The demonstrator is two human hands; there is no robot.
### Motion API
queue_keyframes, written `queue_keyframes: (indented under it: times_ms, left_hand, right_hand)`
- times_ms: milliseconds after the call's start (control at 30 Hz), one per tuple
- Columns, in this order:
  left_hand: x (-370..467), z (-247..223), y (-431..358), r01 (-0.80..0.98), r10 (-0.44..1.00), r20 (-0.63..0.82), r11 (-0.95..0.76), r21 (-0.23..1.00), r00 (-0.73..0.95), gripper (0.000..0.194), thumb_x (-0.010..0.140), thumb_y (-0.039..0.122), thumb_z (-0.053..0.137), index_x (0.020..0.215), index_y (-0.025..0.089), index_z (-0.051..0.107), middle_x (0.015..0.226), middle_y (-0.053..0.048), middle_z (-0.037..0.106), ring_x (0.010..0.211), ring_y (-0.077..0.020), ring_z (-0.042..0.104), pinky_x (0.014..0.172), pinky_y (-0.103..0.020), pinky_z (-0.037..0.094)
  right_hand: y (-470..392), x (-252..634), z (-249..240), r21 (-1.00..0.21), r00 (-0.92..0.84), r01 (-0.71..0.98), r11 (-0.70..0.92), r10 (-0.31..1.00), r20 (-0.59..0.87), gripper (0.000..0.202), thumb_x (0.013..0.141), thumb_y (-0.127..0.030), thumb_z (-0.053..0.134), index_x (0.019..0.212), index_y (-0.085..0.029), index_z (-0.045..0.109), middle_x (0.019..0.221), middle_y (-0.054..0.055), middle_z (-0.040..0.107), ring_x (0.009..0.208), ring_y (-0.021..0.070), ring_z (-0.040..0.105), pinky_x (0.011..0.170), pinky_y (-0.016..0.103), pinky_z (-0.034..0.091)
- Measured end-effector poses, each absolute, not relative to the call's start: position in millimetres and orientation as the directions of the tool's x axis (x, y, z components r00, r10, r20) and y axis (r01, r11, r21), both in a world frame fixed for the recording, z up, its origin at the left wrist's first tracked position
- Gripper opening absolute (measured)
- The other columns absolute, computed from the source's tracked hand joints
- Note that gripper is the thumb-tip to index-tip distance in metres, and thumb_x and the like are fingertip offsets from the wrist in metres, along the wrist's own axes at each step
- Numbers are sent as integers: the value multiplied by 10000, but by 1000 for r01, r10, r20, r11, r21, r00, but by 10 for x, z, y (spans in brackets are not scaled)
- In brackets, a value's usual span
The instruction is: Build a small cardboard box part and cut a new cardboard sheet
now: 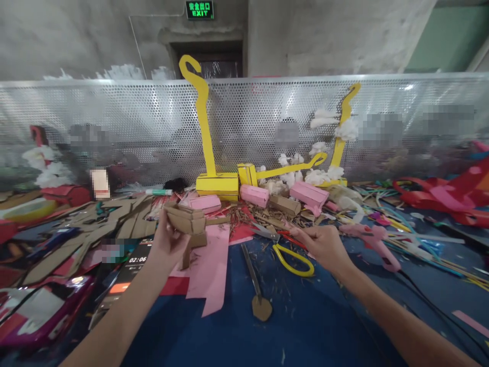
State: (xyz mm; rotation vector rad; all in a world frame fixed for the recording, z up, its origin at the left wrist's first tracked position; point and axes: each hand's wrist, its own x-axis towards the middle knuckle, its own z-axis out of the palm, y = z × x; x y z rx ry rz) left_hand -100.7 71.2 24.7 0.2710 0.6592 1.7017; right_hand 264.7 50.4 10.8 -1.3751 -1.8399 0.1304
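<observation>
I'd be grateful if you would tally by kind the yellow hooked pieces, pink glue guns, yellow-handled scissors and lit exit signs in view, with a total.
Yellow hooked pieces: 3 (left upright one, lying one, right upright one)
Pink glue gun: 1
Yellow-handled scissors: 1 pair
Lit exit sign: 1
Total: 6

Across my view runs a silvery perforated metal screen [153, 117]. Past it, I can read a lit green EXIT sign [199, 9] over a dark doorway [219, 52] in the rough grey concrete wall [324, 38]. Lower left, a dark-screened phone [132, 270] shows me 02:06, near a glossy purple object [53, 329].
</observation>
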Motion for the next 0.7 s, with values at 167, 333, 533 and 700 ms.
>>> queue_keyframes:
  times_ms: [167,333,533,700]
  left_hand:
    - [-1141,188,730,-839,976,-151,-51,543,-157,419,975,505,468,1006,146,681,755,-77,756,644,-196,726,643,-311,627]
    - [-1134,191,725,-858,995,-50,-46,511,-83,345,999,385,425,978,164,689,809,-76,739,694,-180,709,651,-298,619]
    - [-1112,196,718,-843,1000,-9,-20,537,-30,392,999,421,398,957,140,667,796,-69,700,656,-150,670,616,-261,593]
    - [-951,161,664,-776,996,-85,73,627,25,362,928,473,562,976,127,656,769,-89,707,618,-199,683,565,-326,597]
  right_hand:
    - [557,2614,96,-517,-17,758,398,805,594,499,988,-549,363,613,-220,368,526,-32,355,515,120,361,499,257,246]
    - [634,2574,79,-496,-44,775,392,816,577,558,994,-603,295,592,-223,368,490,-27,399,475,114,371,471,259,229]
    - [769,2515,230,-447,-43,834,323,846,532,667,979,-651,331,469,-223,283,408,-25,315,424,103,341,465,296,190]
    - [1196,2523,294,-373,-206,863,339,913,354,348,1024,-377,472,827,-150,647,783,32,682,732,155,639,672,265,472]
